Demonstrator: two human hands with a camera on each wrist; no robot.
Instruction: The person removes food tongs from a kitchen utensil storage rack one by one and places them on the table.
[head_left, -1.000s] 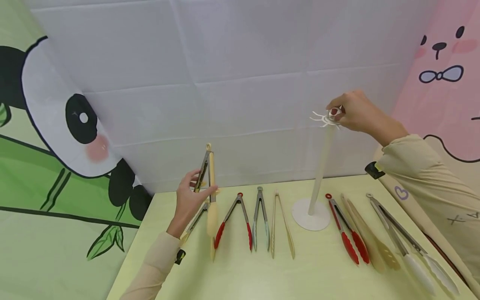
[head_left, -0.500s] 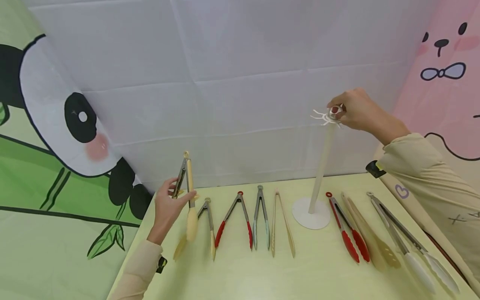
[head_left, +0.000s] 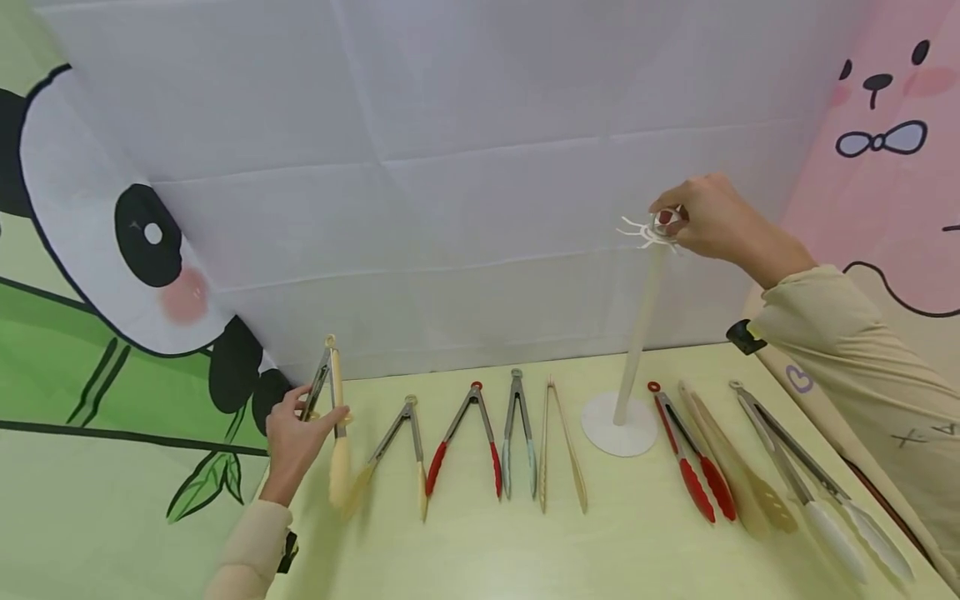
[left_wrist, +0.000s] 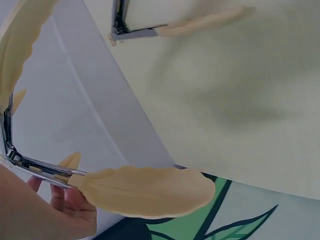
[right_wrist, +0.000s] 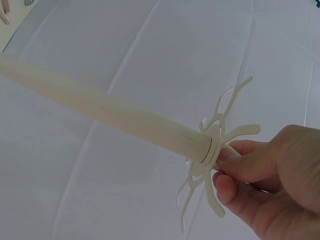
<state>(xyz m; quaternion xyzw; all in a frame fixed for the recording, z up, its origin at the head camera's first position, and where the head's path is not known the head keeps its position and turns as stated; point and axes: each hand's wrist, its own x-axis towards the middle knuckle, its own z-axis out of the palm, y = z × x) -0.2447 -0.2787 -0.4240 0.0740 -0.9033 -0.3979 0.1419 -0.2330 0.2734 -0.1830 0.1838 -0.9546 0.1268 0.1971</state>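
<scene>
At the table's left end, my left hand [head_left: 297,440] holds up cream-tipped tongs [head_left: 340,471], their tips pointing down. In the left wrist view these tongs [left_wrist: 145,192] are spread wide, fingers curled round one arm. Beside them on the table lies another cream-tipped pair of tongs [head_left: 360,490]. To the right, my right hand [head_left: 711,221] pinches the top of a white stand [head_left: 640,333] with a ring of curved hooks [head_left: 637,229]. Nothing hangs from those hooks. The right wrist view shows thumb and fingers gripping the piece above the hook ring [right_wrist: 242,131].
Red-tipped tongs [head_left: 436,469], pale-blue-tipped tongs [head_left: 533,471] and gold tongs [head_left: 577,475] lie left of the stand's round base [head_left: 600,429]. On its right lie more red-tipped tongs [head_left: 696,490], beige slotted tongs [head_left: 772,507] and long white-tipped tongs [head_left: 836,546]. A cloth wall stands behind.
My left hand has carried its tongs leftward and lower, uncovering the cream-tipped pair on the table. The right hand has stayed at the stand's top.
</scene>
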